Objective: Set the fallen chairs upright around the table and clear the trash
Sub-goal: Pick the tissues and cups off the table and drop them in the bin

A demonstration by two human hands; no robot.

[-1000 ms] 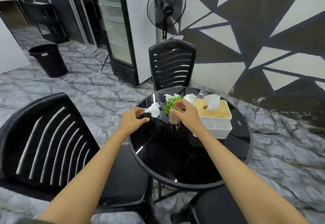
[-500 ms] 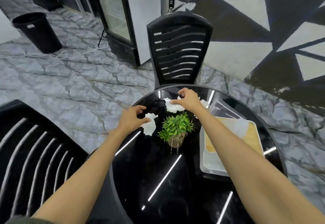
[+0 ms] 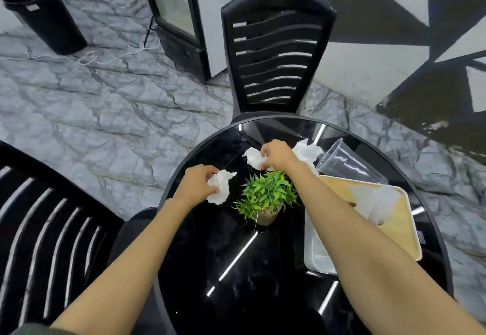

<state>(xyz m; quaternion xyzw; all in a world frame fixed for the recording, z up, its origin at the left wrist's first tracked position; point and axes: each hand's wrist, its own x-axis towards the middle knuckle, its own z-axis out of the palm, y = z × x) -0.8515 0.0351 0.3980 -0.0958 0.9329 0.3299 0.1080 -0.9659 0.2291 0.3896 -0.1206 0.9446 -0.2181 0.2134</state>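
Note:
My left hand (image 3: 196, 184) is closed on a crumpled white tissue (image 3: 221, 187) on the round black glass table (image 3: 236, 269). My right hand (image 3: 276, 154) grips a second crumpled tissue (image 3: 252, 158) at the table's far side. A third crumpled tissue (image 3: 307, 150) lies just right of that hand, next to a clear plastic cup (image 3: 347, 161) lying on its side. One black slatted chair (image 3: 273, 53) stands upright behind the table. Another black chair (image 3: 47, 229) stands at the left.
A small potted green plant (image 3: 265, 198) stands mid-table between my arms. A white tissue box with a wooden lid (image 3: 394, 229) sits at the right. A black trash bin (image 3: 44, 16) stands on the marble floor far left, beside a glass-door fridge (image 3: 173, 6) and floor cables.
My view has tilted down and closer over the table. My left hand has closed on the near tissue, and my right hand has bunched the far tissue into its fingers.

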